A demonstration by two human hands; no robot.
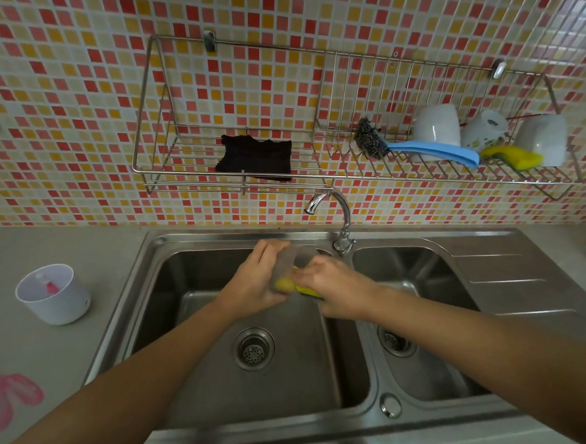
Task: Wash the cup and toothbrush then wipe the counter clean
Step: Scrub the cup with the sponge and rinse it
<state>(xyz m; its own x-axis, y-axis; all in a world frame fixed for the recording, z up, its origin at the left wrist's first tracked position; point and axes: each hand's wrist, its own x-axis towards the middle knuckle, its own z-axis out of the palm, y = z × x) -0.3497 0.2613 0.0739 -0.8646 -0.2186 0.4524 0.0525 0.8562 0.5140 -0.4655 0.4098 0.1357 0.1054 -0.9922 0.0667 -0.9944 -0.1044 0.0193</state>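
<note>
Grey counter (36,360) lay nearest, with a pink smear (3,399) on it, below and well to the left of the grip, not yet wiped. Next came the steel sink (124,314), its left basin directly beneath the grip. Over that basin the left hand (257,281) curled round a translucent cup (283,266), its mouth turned toward the right hand (335,286). That hand's fingers pinched a yellow-green sponge (303,288) pushed into the cup's mouth.

The step looked like scrubbing the inside. To do it well, the left hand would need to brace the cup firmly while the sponge turned against the wall and reached the bottom (a wet, thin-walled cup could slip or flex). Working low over the basin would catch drips.

Left of the grip, well apart, a white cup (54,293) stood upright on the counter with something pink inside, perhaps the toothbrush, though too blurred to tell. Just beyond the grip rose the faucet (340,214), with no water visibly running. Farther beyond, a wire rack (219,169) on the tiled wall held a black cloth (256,157), which might serve for wiping.
</note>
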